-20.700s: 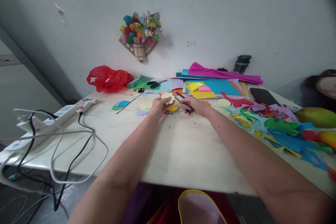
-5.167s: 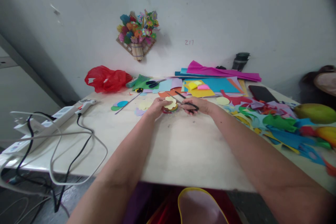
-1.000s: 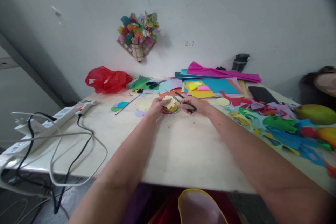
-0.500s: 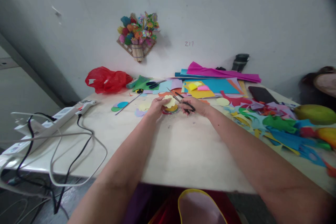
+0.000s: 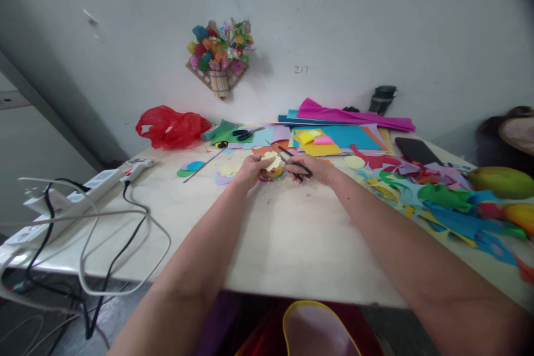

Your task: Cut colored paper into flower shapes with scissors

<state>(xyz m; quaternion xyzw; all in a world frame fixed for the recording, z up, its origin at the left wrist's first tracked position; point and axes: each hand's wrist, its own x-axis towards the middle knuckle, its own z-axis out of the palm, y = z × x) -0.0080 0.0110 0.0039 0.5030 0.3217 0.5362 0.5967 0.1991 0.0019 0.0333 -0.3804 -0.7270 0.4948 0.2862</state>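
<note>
My left hand [image 5: 251,170] pinches a pale yellow paper flower [image 5: 272,160] with a scalloped edge. In my right hand [image 5: 314,169] is a pair of black-handled scissors [image 5: 301,168], its blades parted and pointing up and left beside the flower's right edge. Just below the flower, a small round dish or roll [image 5: 271,176] with coloured contents is partly covered; I cannot make out what it is. Orange paper [image 5: 280,147] lies behind the flower. To the left of my left hand are pale yellow and lilac paper pieces [image 5: 228,169].
Colourful paper scraps [image 5: 444,197] cover the right side. Stacked paper sheets [image 5: 352,138], a phone [image 5: 417,150] and a red plastic bag [image 5: 171,127] lie toward the back. Another pair of scissors [image 5: 245,133] is behind my hands. Power strips [image 5: 79,200] with loose cables run along the left.
The paper flower has turned slightly in my left hand and shifted a little to the right. The scissors stay almost in place, with blades still apart.
</note>
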